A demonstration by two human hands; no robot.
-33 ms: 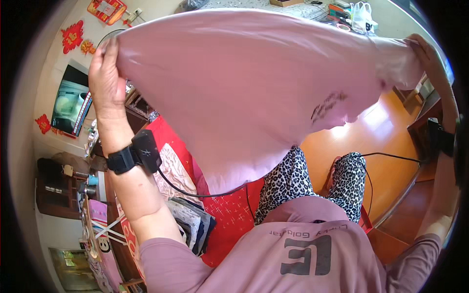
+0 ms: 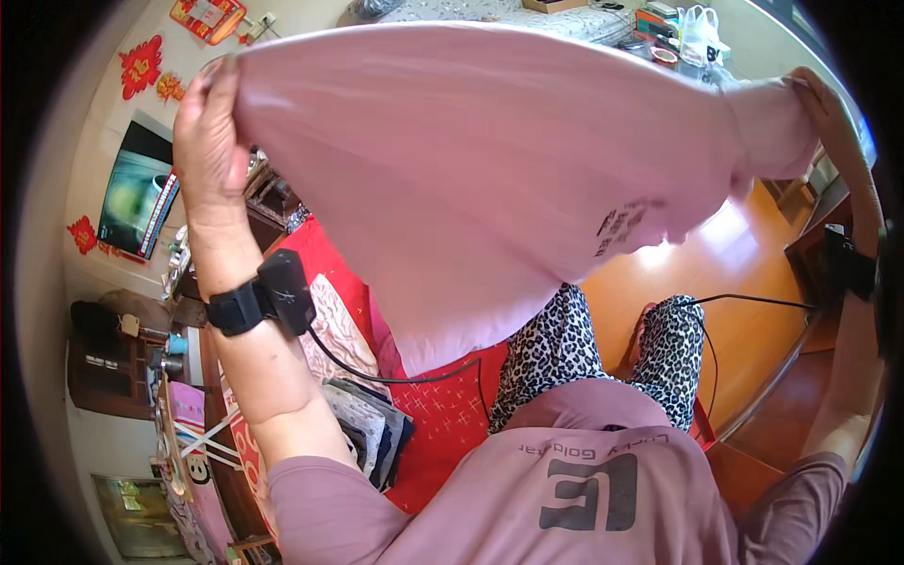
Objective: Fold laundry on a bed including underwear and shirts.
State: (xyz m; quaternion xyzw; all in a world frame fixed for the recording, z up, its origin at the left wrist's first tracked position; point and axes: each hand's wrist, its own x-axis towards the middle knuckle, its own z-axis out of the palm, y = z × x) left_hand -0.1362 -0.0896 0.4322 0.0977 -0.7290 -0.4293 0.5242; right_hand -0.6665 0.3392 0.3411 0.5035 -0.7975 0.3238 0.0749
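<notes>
A pink T-shirt [image 2: 490,169] is stretched wide in the air in front of me, with a small dark print low on its right part. My left hand [image 2: 212,132] is closed on its upper left corner. At the far right my right hand [image 2: 821,104] grips the end of a sleeve, its fingers partly hidden by cloth and the picture's rim. The lower edge of the cloth hangs in a point above the red cover [image 2: 438,405] and near my knees.
Folded clothes [image 2: 372,428] lie stacked on the red cover to my left, beside a pale crumpled cloth [image 2: 331,325]. A black cable [image 2: 405,379] runs from my left wrist strap [image 2: 268,297]. Behind the shirt stands a table [image 2: 452,13] with a white plastic bag [image 2: 699,36].
The shirt's upper left corner and my left hand have shifted slightly to the right. The cloth has flattened, and its dark print shows more clearly. Both hands keep their grip.
</notes>
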